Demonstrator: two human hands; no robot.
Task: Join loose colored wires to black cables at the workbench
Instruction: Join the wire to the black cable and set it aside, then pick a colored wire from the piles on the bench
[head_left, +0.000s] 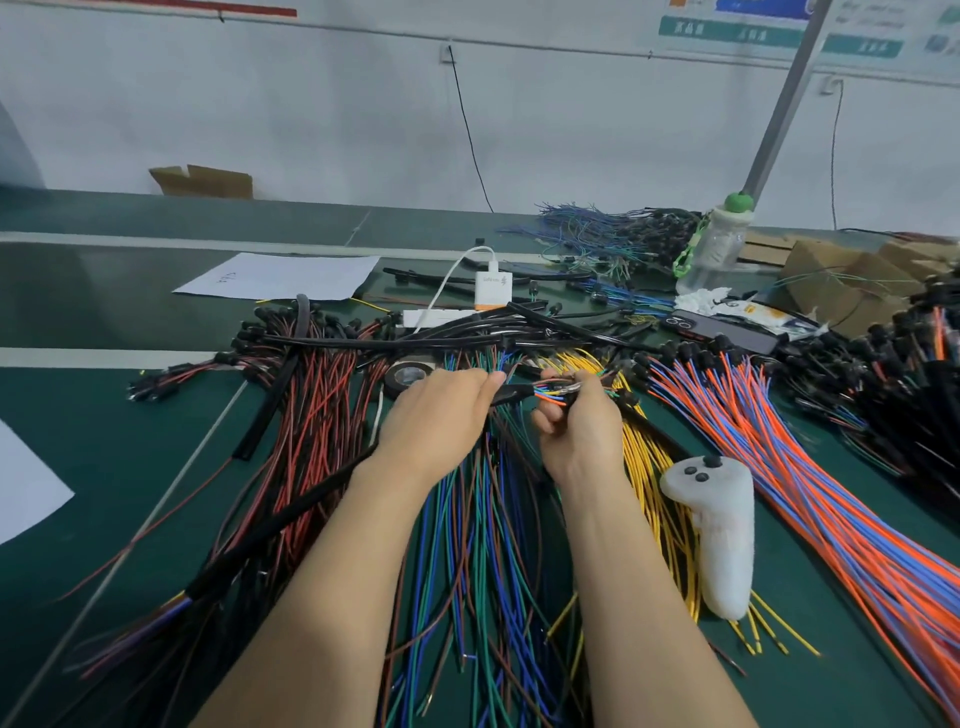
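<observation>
My left hand (441, 410) grips the end of a black sleeved cable (291, 514) that runs back under my forearm to the lower left. From the sleeve's mouth a short fan of colored wire ends (551, 392) sticks out. My right hand (582, 421) pinches those wire ends just right of the left hand. Both hands hover over a bundle of blue, green and brown wires (483, 545). Yellow wires (654, 467) lie to the right, red and black ones (317, 410) to the left.
A white handheld controller (719, 530) lies right of my right forearm. Orange and blue wires (810, 467) fan out at the right. A tape roll (410, 375), a charger (493, 285), a phone (722, 328), a bottle (719, 244) and white paper (280, 276) lie behind the hands.
</observation>
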